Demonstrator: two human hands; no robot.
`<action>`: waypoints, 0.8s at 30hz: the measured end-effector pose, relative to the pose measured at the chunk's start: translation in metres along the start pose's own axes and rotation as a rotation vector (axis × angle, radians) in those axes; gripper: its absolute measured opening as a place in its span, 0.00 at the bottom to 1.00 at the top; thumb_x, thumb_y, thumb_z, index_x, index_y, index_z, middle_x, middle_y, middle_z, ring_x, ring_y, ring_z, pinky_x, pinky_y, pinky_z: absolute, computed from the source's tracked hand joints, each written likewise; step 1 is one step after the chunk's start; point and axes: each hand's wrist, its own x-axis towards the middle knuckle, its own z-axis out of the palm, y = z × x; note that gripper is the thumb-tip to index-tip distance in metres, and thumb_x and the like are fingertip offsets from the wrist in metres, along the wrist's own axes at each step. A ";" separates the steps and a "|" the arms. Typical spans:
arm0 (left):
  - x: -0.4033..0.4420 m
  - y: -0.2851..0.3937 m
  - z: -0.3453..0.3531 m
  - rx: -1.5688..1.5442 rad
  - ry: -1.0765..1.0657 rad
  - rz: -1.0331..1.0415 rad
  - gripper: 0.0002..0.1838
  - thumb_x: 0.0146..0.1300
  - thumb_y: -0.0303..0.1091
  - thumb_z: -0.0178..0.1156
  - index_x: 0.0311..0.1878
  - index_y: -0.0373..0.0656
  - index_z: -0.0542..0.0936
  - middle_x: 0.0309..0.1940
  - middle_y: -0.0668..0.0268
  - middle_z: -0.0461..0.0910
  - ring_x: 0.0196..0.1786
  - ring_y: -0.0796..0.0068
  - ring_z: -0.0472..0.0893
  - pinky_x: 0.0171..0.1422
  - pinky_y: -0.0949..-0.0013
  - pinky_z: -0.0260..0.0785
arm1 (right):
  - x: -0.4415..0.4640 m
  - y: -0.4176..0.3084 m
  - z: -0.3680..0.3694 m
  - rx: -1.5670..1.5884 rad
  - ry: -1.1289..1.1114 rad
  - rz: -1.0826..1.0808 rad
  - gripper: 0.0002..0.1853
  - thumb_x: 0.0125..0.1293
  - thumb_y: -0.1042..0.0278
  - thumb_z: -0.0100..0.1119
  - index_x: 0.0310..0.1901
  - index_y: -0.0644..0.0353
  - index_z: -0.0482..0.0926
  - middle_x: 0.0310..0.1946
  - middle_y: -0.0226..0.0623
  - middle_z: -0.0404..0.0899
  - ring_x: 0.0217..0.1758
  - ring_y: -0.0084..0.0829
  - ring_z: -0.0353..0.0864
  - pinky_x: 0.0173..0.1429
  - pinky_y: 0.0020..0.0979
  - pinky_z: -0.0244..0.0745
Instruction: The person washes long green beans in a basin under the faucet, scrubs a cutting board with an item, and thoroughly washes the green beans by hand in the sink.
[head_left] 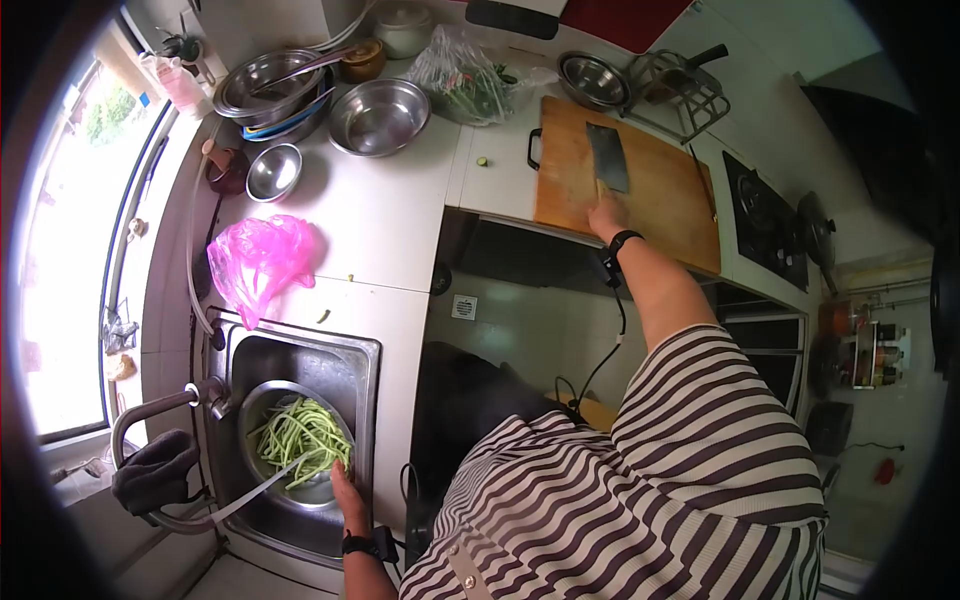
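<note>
Steel basin (319, 492): left hand (348, 500), fingers extended, should steady its rim; right hand (607, 215), closed around the cleaver (608, 158), needs care.

At 8 o'clock is the sink (345, 372); in it sits a bowl (262, 408), and inside this bowl lie beans (302, 436). At 2 o'clock is the board (658, 200), with the cleaver (608, 160) on it.

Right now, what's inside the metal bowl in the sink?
Long green beans are heaped in the metal bowl, a stream of water running onto them. Can't see the bottom beneath the heap; the left hand hides part of the rim.
</note>
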 end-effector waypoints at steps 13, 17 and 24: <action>-0.023 0.068 0.012 0.490 0.162 0.245 0.17 0.71 0.37 0.46 0.51 0.32 0.74 0.45 0.49 0.75 0.51 0.52 0.73 0.58 0.58 0.63 | -0.145 -0.032 0.011 1.279 -0.536 -0.040 0.15 0.60 0.58 0.59 0.44 0.53 0.69 0.30 0.26 0.69 0.26 0.21 0.67 0.27 0.27 0.67; -0.036 0.098 0.022 0.484 0.253 0.291 0.14 0.69 0.36 0.47 0.49 0.35 0.74 0.46 0.50 0.74 0.52 0.51 0.72 0.58 0.58 0.63 | -0.237 -0.049 -0.005 0.777 -0.458 -0.690 0.16 0.56 0.66 0.58 0.43 0.61 0.68 0.31 0.38 0.73 0.29 0.35 0.76 0.34 0.36 0.72; -0.057 0.104 0.025 0.454 0.298 0.288 0.14 0.69 0.35 0.48 0.50 0.35 0.74 0.46 0.52 0.73 0.52 0.52 0.72 0.59 0.58 0.63 | -0.238 -0.142 -0.014 0.226 -0.973 -1.395 0.20 0.52 0.59 0.61 0.39 0.66 0.69 0.29 0.54 0.75 0.35 0.54 0.77 0.39 0.44 0.72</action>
